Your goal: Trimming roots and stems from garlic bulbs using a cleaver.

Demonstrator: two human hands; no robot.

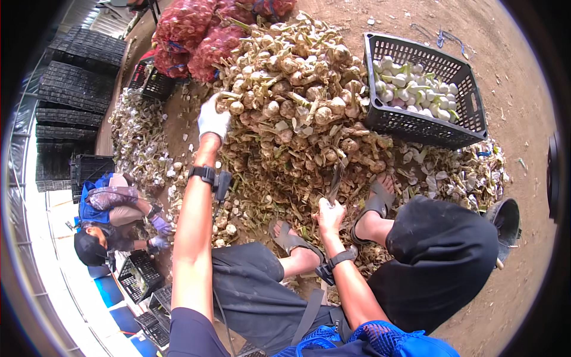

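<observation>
A large heap of untrimmed garlic bulbs [287, 109] with dry stems and soil on them lies before me. My left hand [214, 118], in a white glove, reaches to the heap's left edge. Its fingers are at a garlic bulb [236, 107] and a stem there; whether they grip it is hidden. Bare, my right hand [330, 216] is closed on the handle of a knife [338, 176], low in front of my feet. The metal blade points away from me towards the heap.
Right of the heap, a black plastic crate [424, 122] holds cleaned white garlic. Red mesh sacks [185, 31] stand behind. Peelings [138, 129] cover the ground at left, where a co-worker [111, 205] crouches near stacked crates [78, 85]. A dark bucket [504, 227] lies beside my right knee.
</observation>
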